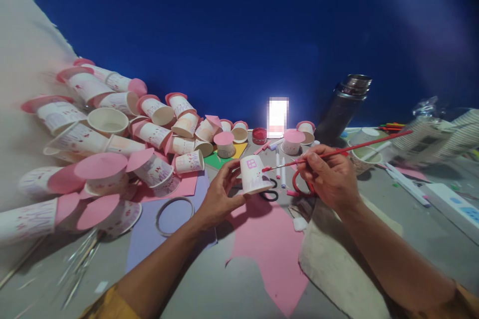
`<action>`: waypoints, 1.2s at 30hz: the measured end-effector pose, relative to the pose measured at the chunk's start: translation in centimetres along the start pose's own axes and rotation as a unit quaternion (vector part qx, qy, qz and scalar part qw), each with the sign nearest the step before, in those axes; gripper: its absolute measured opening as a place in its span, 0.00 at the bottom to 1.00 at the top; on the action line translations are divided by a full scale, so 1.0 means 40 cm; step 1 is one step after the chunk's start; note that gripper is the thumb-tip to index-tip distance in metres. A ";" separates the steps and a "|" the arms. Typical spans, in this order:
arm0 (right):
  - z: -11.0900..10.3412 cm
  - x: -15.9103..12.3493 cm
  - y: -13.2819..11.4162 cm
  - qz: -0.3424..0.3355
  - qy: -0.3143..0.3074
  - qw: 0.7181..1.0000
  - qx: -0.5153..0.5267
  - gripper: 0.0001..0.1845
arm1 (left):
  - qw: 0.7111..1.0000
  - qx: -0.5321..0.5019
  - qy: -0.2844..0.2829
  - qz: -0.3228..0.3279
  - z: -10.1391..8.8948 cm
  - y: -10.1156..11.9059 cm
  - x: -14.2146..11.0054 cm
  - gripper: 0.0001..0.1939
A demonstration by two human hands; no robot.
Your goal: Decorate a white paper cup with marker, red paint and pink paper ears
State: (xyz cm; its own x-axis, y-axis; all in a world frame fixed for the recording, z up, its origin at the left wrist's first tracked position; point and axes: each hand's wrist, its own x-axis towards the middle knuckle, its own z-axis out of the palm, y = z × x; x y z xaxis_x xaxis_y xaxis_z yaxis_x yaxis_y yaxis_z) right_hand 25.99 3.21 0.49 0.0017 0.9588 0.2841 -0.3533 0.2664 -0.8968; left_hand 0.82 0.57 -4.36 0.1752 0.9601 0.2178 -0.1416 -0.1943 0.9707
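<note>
Between the fingers of my left hand is a white paper cup, turned upside down and slightly tilted. A pink-purple window shape and pale purple strokes mark its side. My right hand grips a thin red paintbrush like a pen. Its red-loaded tip meets the right side of the cup, where a red mark shows. Behind the cup lie black-handled scissors, and red-handled scissors are partly hidden by my right hand. A small jar of red paint stands at the back.
Many decorated cups with pink paper tops crowd the left side. Pink paper, purple paper and a tape ring lie in front. A dark flask, stacked cups, a cloth and a power strip are rightward.
</note>
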 end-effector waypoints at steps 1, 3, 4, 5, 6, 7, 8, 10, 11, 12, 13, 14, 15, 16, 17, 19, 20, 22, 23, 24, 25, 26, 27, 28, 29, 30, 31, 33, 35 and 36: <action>0.000 -0.002 0.002 0.002 -0.004 1.000 -0.007 0.17 | 1.000 0.000 0.000 0.001 -0.001 -0.001 0.000 0.36; -0.001 -0.006 0.005 0.011 -0.013 1.000 -0.022 0.18 | 1.000 0.000 0.002 -0.001 -0.001 -0.001 0.000 0.36; -0.001 -0.007 0.007 0.017 -0.018 0.999 -0.029 0.18 | 1.000 0.001 0.003 -0.003 -0.001 -0.001 0.000 0.36; 0.000 -0.009 0.008 0.021 -0.021 0.999 -0.036 0.18 | 1.000 0.000 0.003 -0.005 -0.001 0.000 0.000 0.37; 0.000 -0.010 0.009 0.021 -0.022 0.999 -0.040 0.18 | 1.000 0.000 0.003 -0.006 0.000 0.000 -0.001 0.37; 0.001 -0.010 0.009 0.018 -0.020 0.999 -0.040 0.17 | 1.000 -0.001 0.003 -0.006 0.000 0.000 -0.001 0.37; 0.001 -0.010 0.009 0.012 -0.016 0.999 -0.038 0.17 | 1.000 -0.002 0.002 -0.005 0.000 0.001 -0.001 0.36; 0.003 -0.008 0.007 0.000 -0.006 1.000 -0.029 0.17 | 1.000 -0.001 0.002 -0.004 0.000 0.001 -0.001 0.36; 0.004 -0.006 0.005 -0.004 -0.002 1.000 -0.027 0.18 | 1.000 0.000 0.003 -0.003 -0.001 0.000 -0.001 0.36; 0.005 -0.005 0.004 -0.006 0.000 1.000 -0.027 0.18 | 1.000 0.001 0.003 -0.004 -0.001 0.001 -0.001 0.36; 0.005 -0.004 0.003 -0.007 0.001 1.000 -0.029 0.19 | 1.000 0.001 0.003 -0.005 -0.002 0.001 0.000 0.37; 0.005 -0.003 0.001 -0.008 0.001 0.999 -0.031 0.19 | 1.000 0.001 0.003 -0.007 -0.002 0.002 0.000 0.37; 0.005 -0.003 0.000 -0.009 0.001 0.999 -0.032 0.19 | 1.000 0.000 0.004 -0.008 -0.001 0.003 0.000 0.37; 0.004 -0.002 -0.001 -0.009 0.000 0.999 -0.033 0.19 | 1.000 0.000 0.005 -0.009 -0.001 0.004 0.000 0.37; 0.003 -0.002 -0.002 -0.010 0.000 0.999 -0.031 0.19 | 1.000 0.001 0.004 -0.008 0.000 0.005 0.000 0.36; 0.001 -0.001 -0.004 -0.010 0.001 1.000 -0.023 0.18 | 1.000 0.005 0.004 -0.004 0.001 0.007 0.000 0.36; 0.000 -0.001 -0.005 -0.011 0.002 1.000 -0.018 0.18 | 1.000 0.010 0.004 -0.001 0.000 0.006 0.000 0.35; 0.000 -0.001 -0.005 -0.013 0.004 1.000 -0.015 0.18 | 1.000 0.027 0.005 0.005 -0.002 0.003 -0.001 0.35; 0.001 -0.001 -0.005 -0.014 0.005 1.000 -0.018 0.18 | 0.999 0.039 0.009 0.009 -0.004 0.000 -0.001 0.35; 0.002 -0.002 -0.004 -0.015 0.005 1.000 -0.023 0.18 | 0.999 0.051 0.011 0.012 -0.006 -0.003 -0.002 0.36; 0.003 -0.003 -0.003 -0.015 0.005 0.999 -0.029 0.18 | 0.998 0.062 0.013 0.015 -0.008 -0.006 -0.003 0.36; 0.003 -0.004 -0.002 -0.015 0.005 0.999 -0.034 0.18 | 0.997 0.069 0.014 0.016 -0.009 -0.008 -0.004 0.37; 0.004 -0.005 0.000 -0.015 0.004 0.999 -0.037 0.18 | 0.997 0.073 0.012 0.017 -0.010 -0.009 -0.004 0.37; 0.004 -0.006 0.001 -0.014 0.001 0.999 -0.040 0.18 | 0.997 0.073 0.008 0.017 -0.011 -0.009 -0.004 0.37; 0.004 -0.007 0.003 -0.012 -0.002 0.999 -0.042 0.18 | 0.997 0.072 0.005 0.017 -0.011 -0.008 -0.004 0.38; 0.003 -0.008 0.004 -0.010 -0.005 0.999 -0.044 0.18 | 0.997 0.071 0.003 0.015 -0.010 -0.007 -0.004 0.38; 0.003 -0.010 0.005 -0.009 -0.008 0.999 -0.047 0.18 | 0.997 0.070 0.002 0.014 -0.009 -0.004 -0.004 0.38; 0.003 -0.012 0.005 -0.005 -0.009 0.999 -0.051 0.19 | 0.997 0.071 0.005 0.010 -0.007 0.001 -0.004 0.38; 0.004 -0.015 0.004 -0.001 -0.009 0.998 -0.054 0.19 | 0.997 0.072 0.008 0.002 -0.005 0.004 -0.005 0.38; 0.005 -0.016 0.004 0.001 -0.010 0.998 -0.056 0.19 | 0.997 0.073 0.007 -0.002 -0.004 0.005 -0.005 0.38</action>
State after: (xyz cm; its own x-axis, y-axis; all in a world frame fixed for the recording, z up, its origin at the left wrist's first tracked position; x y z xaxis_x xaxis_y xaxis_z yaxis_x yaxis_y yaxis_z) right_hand 25.75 2.62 0.24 -0.0175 0.9573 0.2884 -0.2469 0.2754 -0.9291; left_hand 0.58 0.37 -4.21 0.1608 0.9637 0.2131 0.0037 -0.2165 0.9763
